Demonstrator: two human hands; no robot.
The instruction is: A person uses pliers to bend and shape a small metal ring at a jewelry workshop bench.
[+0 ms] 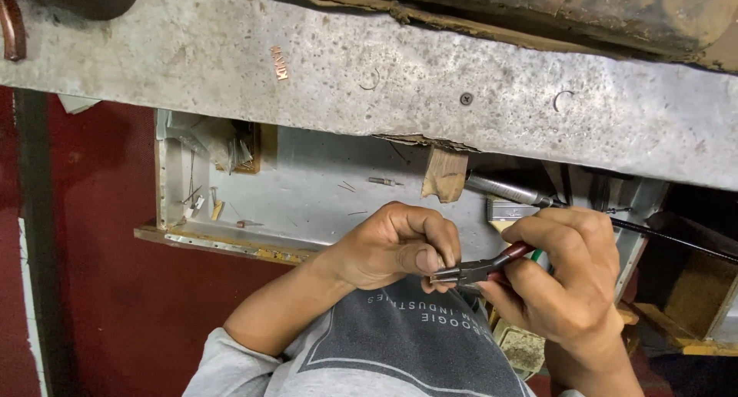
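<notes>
My right hand (565,278) grips a pair of small pliers (480,269) with red handles, the jaws pointing left. My left hand (392,247) is closed in a loose fist, and its thumb and fingertips pinch something tiny at the tips of the plier jaws. The pinched piece is too small to make out. Both hands hover over my lap, just below the open metal drawer (307,189) of the workbench.
A worn grey bench top (384,74) runs across the top, with a wooden bench peg (444,174) jutting from its edge. A rotary handpiece (507,191) with a black cable lies in the drawer beside scraps and bits. A small copper piece (280,63) rests on the bench.
</notes>
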